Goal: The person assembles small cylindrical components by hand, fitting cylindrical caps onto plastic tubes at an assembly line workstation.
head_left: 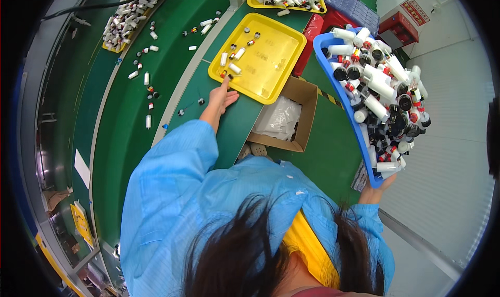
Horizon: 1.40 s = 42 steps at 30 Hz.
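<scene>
Only the head view here. Left hand (223, 98) is stretched out to the near corner of the yellow tray (284, 62), fingertips pinching a small bottle (227, 76) right at the rim, probably because that's the closest one to grab. Right hand (376, 191) grips the bottom edge of a blue bin (341, 91), tipped up beside the cardboard box (307, 96), heaped with white bottles (383, 88). Holding it low looks like it props up the weight.

Yellow tray (271, 62) at upper centre, blue tray (341, 96) of white-and-black bottles (383, 88) at right, green desk (130, 104), brown box (307, 101).
</scene>
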{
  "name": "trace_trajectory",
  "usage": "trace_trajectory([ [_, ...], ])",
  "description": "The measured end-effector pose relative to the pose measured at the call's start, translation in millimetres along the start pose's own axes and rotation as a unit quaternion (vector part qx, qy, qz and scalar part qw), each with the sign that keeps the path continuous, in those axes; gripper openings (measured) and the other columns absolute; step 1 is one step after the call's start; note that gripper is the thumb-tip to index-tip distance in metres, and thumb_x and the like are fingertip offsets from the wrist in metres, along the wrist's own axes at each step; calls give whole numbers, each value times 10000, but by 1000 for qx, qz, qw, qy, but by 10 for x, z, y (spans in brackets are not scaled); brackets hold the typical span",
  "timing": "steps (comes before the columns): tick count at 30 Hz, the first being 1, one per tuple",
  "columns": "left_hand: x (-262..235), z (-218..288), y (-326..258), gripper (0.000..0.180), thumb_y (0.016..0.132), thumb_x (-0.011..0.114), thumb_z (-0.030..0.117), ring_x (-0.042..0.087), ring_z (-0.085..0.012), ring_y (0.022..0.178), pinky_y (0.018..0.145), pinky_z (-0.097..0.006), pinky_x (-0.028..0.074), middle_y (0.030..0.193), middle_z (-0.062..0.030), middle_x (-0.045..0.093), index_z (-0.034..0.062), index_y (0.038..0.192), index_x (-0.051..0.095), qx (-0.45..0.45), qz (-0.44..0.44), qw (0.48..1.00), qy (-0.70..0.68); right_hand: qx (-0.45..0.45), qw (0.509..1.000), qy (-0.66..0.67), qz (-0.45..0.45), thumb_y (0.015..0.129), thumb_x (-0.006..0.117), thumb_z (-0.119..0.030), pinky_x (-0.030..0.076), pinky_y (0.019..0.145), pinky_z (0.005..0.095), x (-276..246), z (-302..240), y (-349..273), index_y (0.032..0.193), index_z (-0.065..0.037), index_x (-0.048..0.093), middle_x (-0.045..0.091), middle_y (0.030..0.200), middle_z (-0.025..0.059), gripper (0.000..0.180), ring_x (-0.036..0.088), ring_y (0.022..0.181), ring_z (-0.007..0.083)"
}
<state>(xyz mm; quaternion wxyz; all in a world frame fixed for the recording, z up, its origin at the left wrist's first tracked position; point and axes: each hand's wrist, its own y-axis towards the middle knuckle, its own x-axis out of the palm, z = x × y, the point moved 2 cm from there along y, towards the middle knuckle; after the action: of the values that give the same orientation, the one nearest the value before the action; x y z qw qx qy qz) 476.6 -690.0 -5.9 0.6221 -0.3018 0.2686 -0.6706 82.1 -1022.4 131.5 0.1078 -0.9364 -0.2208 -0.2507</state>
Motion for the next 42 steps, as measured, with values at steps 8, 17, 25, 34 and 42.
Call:
trace_trajectory([
  [8,28,-352,332,369,927,492,275,661,-277,689,540,-317,581,902,-199,635,-19,1150,481,-57,-52,997,18,65,998,-5,-2,921,426,-285,514,798,382,-190,134,174,1147,-21,524,620,982,109,361,618,851,228],
  [17,-483,-1283,-509,354,950,456,210,567,-326,1034,916,-340,499,1110,-227,553,-42,1198,438,-34,49,945,-323,180,983,21,-30,918,415,-265,528,751,342,-48,1303,698,1072,-38,548,624,964,101,305,624,810,203],
  [25,-588,-1521,-923,343,930,515,229,588,-279,1008,912,-298,500,1034,-189,593,-49,1131,492,0,117,903,-413,240,958,34,-151,818,512,-46,503,816,336,675,2228,1069,1107,31,544,622,1016,138,300,627,902,227],
  [34,-437,-1640,-1110,322,886,576,326,622,-213,805,738,-300,538,845,-90,629,9,944,564,-109,49,906,-406,282,930,-6,-236,829,534,-56,494,795,307,1452,3069,1643,1109,4,539,615,1022,105,286,616,895,184],
  [42,1,-1558,-1049,443,910,500,440,581,-194,812,757,-324,478,909,-75,620,38,1091,557,-171,-106,907,-371,179,971,-131,-88,858,613,-168,467,649,277,1937,3458,2076,984,9,623,636,873,52,217,588,738,125],
])
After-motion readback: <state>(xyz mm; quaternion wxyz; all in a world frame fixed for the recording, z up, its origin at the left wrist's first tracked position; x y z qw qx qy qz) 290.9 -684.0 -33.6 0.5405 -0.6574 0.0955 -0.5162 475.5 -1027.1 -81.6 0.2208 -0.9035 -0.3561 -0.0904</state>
